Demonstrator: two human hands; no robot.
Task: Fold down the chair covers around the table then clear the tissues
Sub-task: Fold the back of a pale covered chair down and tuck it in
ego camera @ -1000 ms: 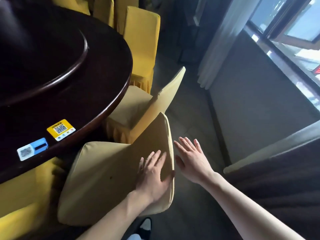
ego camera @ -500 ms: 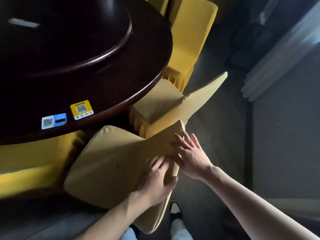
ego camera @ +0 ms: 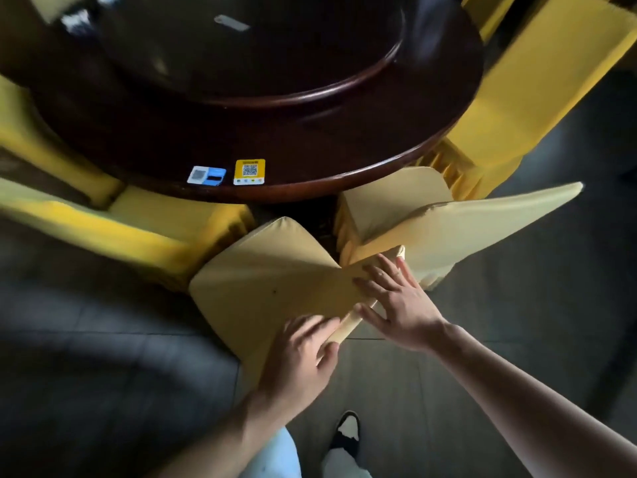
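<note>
A pale yellow covered chair (ego camera: 272, 281) stands in front of me at the round dark wooden table (ego camera: 327, 146). My left hand (ego camera: 300, 360) grips the near top edge of its backrest cover, fingers over the front and thumb behind. My right hand (ego camera: 396, 301) lies with spread fingers on the same top edge, further right. A second pale chair (ego camera: 458, 222) stands just to the right, tucked at the table. A small whitish scrap (ego camera: 231, 23), perhaps a tissue, lies on the table's raised centre disc.
Bright yellow covered chairs stand at the left (ego camera: 113, 229) and upper right (ego camera: 537, 81) of the table. Two QR-code stickers (ego camera: 227, 172) sit on the table's near edge. My shoe (ego camera: 348, 427) shows on the grey tiled floor below.
The view has swung left and down over the table. My left hand has slid from flat on the backrest to gripping its top edge. My right hand has come onto the top edge.
</note>
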